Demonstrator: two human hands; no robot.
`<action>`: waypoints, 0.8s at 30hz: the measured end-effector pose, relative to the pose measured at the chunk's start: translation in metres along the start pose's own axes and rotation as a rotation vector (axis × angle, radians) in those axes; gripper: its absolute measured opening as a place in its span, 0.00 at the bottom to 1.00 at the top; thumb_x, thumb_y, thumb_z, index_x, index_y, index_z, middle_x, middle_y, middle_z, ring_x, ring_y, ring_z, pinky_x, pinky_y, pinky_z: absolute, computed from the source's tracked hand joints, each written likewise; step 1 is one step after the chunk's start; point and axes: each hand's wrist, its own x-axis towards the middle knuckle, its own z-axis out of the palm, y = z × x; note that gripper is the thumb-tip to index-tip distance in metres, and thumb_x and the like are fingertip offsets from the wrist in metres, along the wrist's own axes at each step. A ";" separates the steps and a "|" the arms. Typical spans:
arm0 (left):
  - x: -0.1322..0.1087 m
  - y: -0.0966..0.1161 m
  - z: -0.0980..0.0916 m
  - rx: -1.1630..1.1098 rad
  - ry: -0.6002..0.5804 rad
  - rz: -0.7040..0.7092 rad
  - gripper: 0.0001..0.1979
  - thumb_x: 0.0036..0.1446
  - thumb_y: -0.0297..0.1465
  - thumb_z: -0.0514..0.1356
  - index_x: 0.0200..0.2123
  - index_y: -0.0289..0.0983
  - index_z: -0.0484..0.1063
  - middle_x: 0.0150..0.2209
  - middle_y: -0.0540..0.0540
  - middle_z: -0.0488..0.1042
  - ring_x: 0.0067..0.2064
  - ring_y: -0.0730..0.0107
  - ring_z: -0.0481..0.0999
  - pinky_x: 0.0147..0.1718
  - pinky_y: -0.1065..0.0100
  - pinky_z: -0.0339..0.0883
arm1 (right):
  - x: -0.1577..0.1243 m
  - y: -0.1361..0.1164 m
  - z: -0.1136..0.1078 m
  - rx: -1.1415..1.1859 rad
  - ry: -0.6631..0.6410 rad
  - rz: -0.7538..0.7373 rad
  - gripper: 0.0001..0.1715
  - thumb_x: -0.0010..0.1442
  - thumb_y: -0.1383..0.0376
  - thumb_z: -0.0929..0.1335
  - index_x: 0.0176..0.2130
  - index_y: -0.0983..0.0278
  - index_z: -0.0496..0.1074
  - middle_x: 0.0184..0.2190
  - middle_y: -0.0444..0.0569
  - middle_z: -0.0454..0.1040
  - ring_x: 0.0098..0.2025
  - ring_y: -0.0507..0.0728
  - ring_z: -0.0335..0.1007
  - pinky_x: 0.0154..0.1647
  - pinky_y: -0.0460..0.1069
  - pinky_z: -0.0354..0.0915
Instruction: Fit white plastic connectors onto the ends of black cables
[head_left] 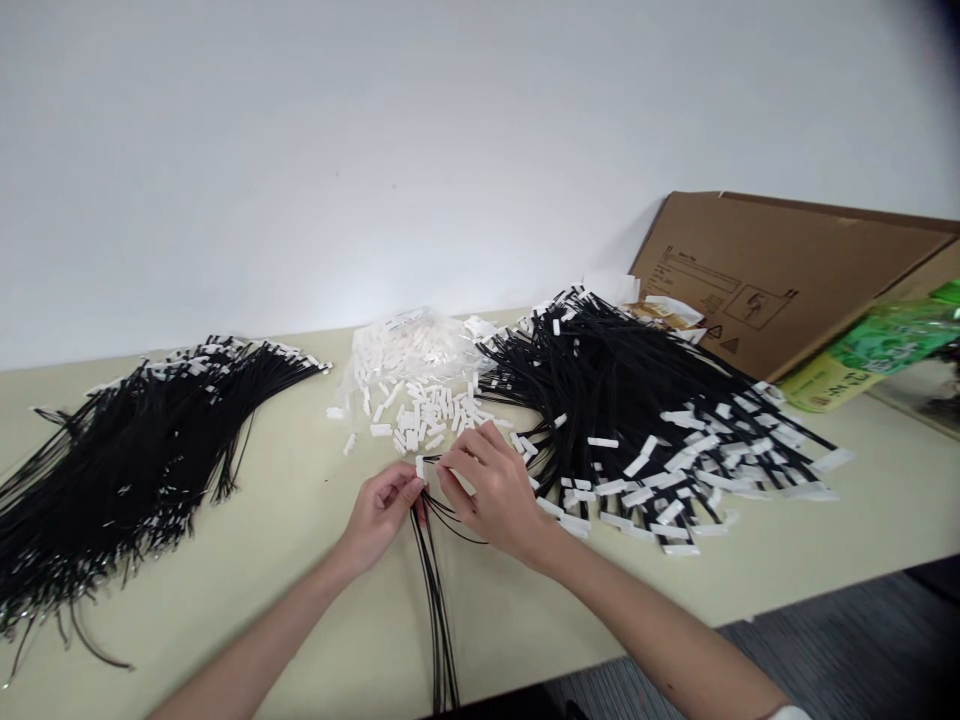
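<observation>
Between the thumb and fingers of my left hand (386, 508) is a small white connector housing (421, 468), held upright above the table. Several thin black wires (435, 610) hang from it toward the table's front edge. My right hand (487, 485) is just to the right of the housing, its thumb and forefinger pinched on the end of a black wire (431, 459) that reaches the housing. Whether that wire's tip sits inside the housing, I cannot tell. Other wires loop beneath my right hand. Loose white connector housings (435, 405) lie scattered right behind both hands.
On the left lies a big heap of black wires (165, 440). A clear plastic bag (412, 345) of white housings rests against the wall. To the right are bundled black wires with white connectors (615, 400), a leaning cardboard box (780, 270) and a green-labelled bottle (877, 345).
</observation>
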 end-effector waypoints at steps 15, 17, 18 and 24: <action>0.001 0.003 0.001 -0.034 -0.035 -0.025 0.10 0.49 0.37 0.60 0.25 0.36 0.71 0.20 0.52 0.65 0.21 0.74 0.65 0.22 0.73 0.59 | 0.002 0.013 0.004 0.386 -0.166 -0.079 0.06 0.59 0.72 0.59 0.31 0.64 0.62 0.43 0.52 0.70 0.45 0.54 0.65 0.43 0.51 0.64; 0.001 0.003 0.001 -0.057 -0.033 -0.032 0.09 0.49 0.37 0.60 0.24 0.36 0.71 0.20 0.52 0.65 0.21 0.74 0.64 0.21 0.73 0.58 | 0.003 0.014 0.003 0.434 -0.175 -0.052 0.06 0.58 0.72 0.59 0.30 0.63 0.61 0.41 0.51 0.71 0.43 0.53 0.66 0.42 0.50 0.65; 0.001 0.003 0.001 -0.070 -0.035 -0.039 0.09 0.48 0.37 0.60 0.24 0.36 0.71 0.19 0.52 0.65 0.21 0.74 0.64 0.21 0.73 0.58 | 0.003 0.014 0.003 0.453 -0.176 -0.042 0.06 0.58 0.72 0.59 0.30 0.63 0.61 0.41 0.50 0.71 0.42 0.53 0.66 0.41 0.49 0.65; 0.000 0.000 0.000 -0.086 -0.107 -0.064 0.09 0.49 0.36 0.60 0.23 0.36 0.68 0.17 0.52 0.66 0.20 0.73 0.65 0.20 0.73 0.58 | 0.007 0.013 -0.001 0.508 -0.208 0.001 0.08 0.56 0.74 0.59 0.28 0.63 0.61 0.38 0.49 0.72 0.37 0.52 0.65 0.37 0.48 0.64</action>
